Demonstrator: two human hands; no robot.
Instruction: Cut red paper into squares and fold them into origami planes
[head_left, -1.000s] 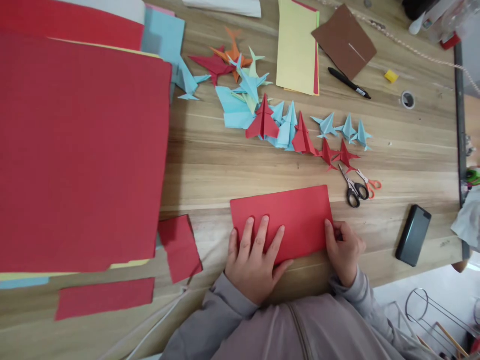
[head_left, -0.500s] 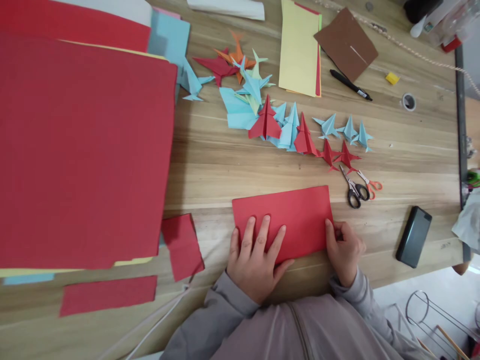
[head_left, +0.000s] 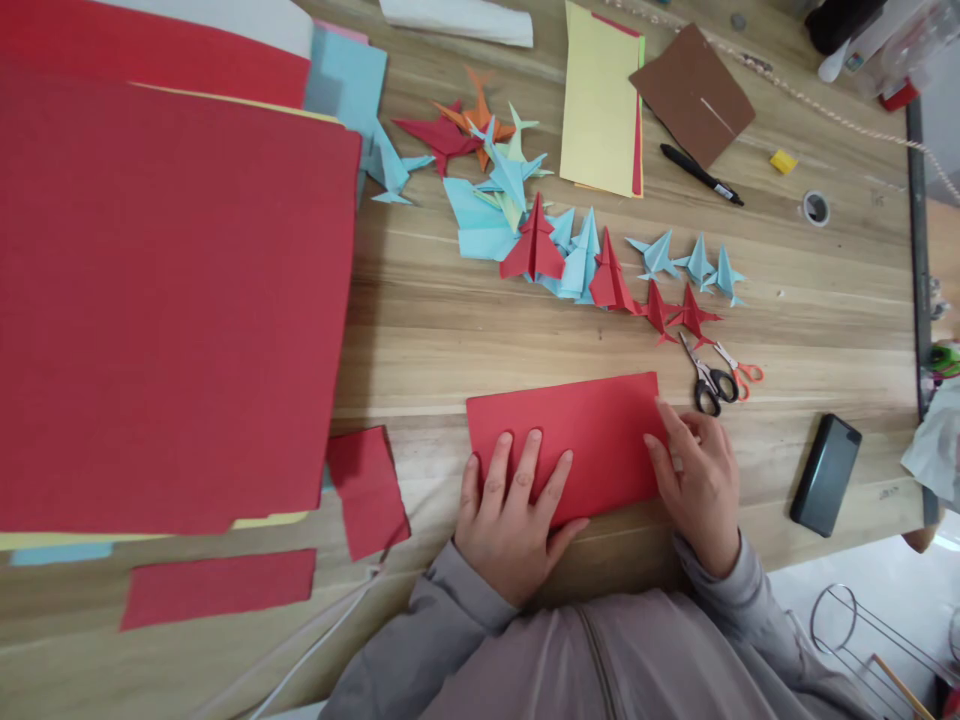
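Observation:
A folded red paper rectangle (head_left: 577,430) lies on the wooden table (head_left: 450,340) right in front of me. My left hand (head_left: 514,520) lies flat on its near left part, fingers spread and stretched out. My right hand (head_left: 697,480) rests at the paper's right edge with its fingers pressing along that edge; it holds nothing. Two pairs of scissors, black-handled (head_left: 709,378) and orange-handled (head_left: 742,368), lie just beyond my right hand.
Big red sheets (head_left: 165,300) cover the table's left. Red scraps (head_left: 367,490) lie near the front. Several folded red, blue and orange paper figures (head_left: 577,255) sit mid-table. Yellow paper (head_left: 600,100), brown card (head_left: 694,90), a black pen (head_left: 701,172) and a dark phone (head_left: 825,475) lie right.
My right hand has slid up along the paper's right edge, its fingers now stretched further out. My left hand stays put.

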